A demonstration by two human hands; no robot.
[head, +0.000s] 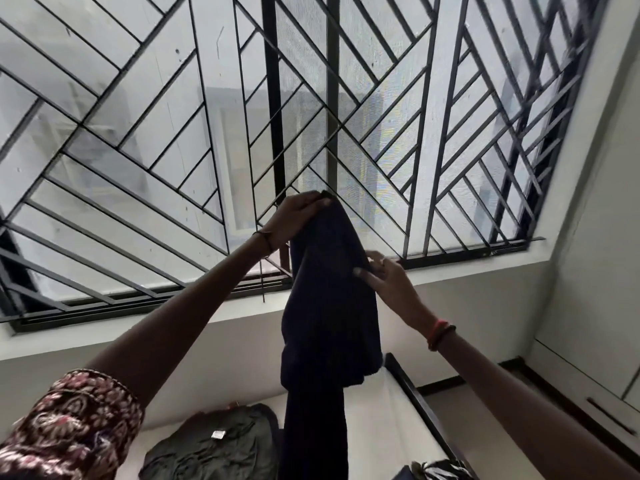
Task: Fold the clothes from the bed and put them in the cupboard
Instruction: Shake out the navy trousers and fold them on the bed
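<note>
Patterned sleeve [69, 424] fills my lower left corner, and from it the left arm reaches up to the dark garment [329, 306], my landmark. Left hand [294, 216] sits at the garment's very top, fingers curled shut over the cloth, pinching it and holding it up in front of the barred window [173, 133]. Right hand [388, 282] is at the garment's right edge, lower down; thumb and fingers are closed on the fabric there. I see the garment hanging straight down, its lower end dropping over the bed [377, 427]. Left of its hanging end, a dark green garment [214, 445] lies spread on the bed. Right of the garment stands a white cupboard [595, 341].
</note>
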